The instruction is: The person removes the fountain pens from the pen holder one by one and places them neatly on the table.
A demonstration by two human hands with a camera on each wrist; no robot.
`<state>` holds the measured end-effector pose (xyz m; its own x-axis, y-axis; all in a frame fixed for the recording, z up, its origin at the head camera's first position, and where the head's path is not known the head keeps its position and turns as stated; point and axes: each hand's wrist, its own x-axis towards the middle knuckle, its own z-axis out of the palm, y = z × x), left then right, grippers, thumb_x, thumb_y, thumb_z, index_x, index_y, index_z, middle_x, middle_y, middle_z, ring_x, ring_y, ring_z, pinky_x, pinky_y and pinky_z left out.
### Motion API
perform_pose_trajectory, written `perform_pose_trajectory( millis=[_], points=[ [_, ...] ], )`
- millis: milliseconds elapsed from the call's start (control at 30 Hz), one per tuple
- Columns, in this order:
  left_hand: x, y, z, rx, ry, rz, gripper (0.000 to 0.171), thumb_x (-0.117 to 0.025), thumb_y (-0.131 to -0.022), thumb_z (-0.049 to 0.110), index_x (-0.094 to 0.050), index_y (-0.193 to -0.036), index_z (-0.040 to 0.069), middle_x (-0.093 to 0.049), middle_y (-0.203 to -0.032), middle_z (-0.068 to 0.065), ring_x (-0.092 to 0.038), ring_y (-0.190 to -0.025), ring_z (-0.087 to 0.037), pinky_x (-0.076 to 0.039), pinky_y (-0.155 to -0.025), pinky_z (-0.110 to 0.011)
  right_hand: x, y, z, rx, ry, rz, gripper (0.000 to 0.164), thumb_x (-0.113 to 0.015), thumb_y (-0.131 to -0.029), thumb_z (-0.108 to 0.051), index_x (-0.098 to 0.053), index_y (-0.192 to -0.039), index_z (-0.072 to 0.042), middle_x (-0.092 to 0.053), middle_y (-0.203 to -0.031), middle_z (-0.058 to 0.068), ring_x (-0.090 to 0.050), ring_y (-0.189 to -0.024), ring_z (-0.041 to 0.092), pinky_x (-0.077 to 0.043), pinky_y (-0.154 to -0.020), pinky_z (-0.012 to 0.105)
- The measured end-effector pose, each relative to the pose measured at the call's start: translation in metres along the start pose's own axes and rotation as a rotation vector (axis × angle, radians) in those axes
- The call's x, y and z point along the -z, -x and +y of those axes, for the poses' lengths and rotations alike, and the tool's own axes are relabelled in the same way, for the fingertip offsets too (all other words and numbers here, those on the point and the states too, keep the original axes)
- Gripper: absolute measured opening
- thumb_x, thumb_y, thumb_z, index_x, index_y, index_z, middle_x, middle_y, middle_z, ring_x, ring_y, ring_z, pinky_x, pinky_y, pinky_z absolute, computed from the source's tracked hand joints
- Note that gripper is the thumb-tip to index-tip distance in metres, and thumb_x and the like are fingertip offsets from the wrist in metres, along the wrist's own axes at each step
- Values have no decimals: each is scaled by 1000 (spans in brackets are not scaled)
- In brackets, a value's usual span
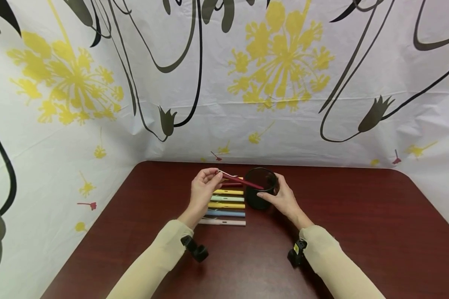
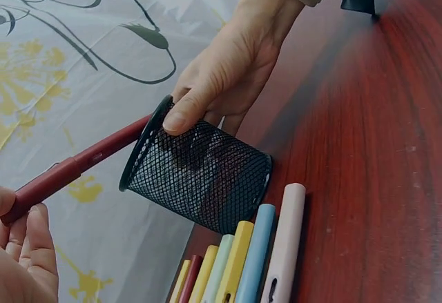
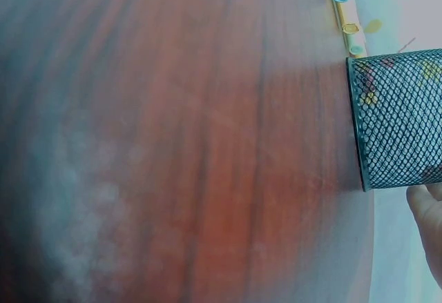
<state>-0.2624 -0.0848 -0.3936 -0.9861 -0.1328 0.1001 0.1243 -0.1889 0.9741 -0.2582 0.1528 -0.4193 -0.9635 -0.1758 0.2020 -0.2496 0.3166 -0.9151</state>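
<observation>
My left hand (image 1: pixel 202 191) pinches a dark red pen (image 1: pixel 243 181) by its capped, clip-bearing end. The pen slants down to the right, its other end at the mouth of a black mesh pen cup (image 1: pixel 256 200). In the left wrist view, that end passes behind the rim of the cup (image 2: pixel 200 172). My right hand (image 1: pixel 286 200) holds the cup from the right, with the thumb near the rim. Only part of the right hand (image 3: pixel 429 223) shows in the right wrist view, beside the cup wall (image 3: pixel 400 123).
Left of the cup, several pens lie side by side on the dark red-brown table (image 1: pixel 344 232): among them a yellow pen (image 1: pixel 228 205), a mint pen (image 1: pixel 228 199), a blue pen (image 1: pixel 226 214) and a pale pen (image 1: pixel 224 222). Behind the table hangs a flower-patterned cloth (image 1: pixel 209 91).
</observation>
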Motion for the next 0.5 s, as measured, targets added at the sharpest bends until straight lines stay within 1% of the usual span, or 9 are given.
perform_pose_trajectory(
  millis=[167, 333, 500],
  points=[
    [11, 7, 0, 6, 12, 21, 23, -65, -89, 7, -58, -108, 0, -63, -86, 1, -68, -79, -7, -55, -69, -22, 0, 0, -1, -10, 12, -6, 73, -73, -82, -9, -29, -140, 5, -42, -135, 29, -37, -129, 43, -33, -103, 58],
    [26, 16, -2, 44, 24, 45, 21, -65, -89, 6, -57, -107, 1, -64, -86, 2, -67, -78, -7, -55, -71, -23, 0, -1, 0, -10, 13, -9, 74, -72, -83, -9, -28, -140, 4, -42, -135, 29, -36, -129, 42, -33, -104, 58],
    [40, 24, -7, 99, 37, 67, 19, -64, -89, 5, -56, -106, 1, -65, -85, 4, -67, -78, -6, -55, -72, -22, -1, -7, 19, -4, 16, -3, 75, -74, -82, -13, -29, -140, 0, -43, -135, 26, -38, -129, 39, -33, -104, 57]
  ],
)
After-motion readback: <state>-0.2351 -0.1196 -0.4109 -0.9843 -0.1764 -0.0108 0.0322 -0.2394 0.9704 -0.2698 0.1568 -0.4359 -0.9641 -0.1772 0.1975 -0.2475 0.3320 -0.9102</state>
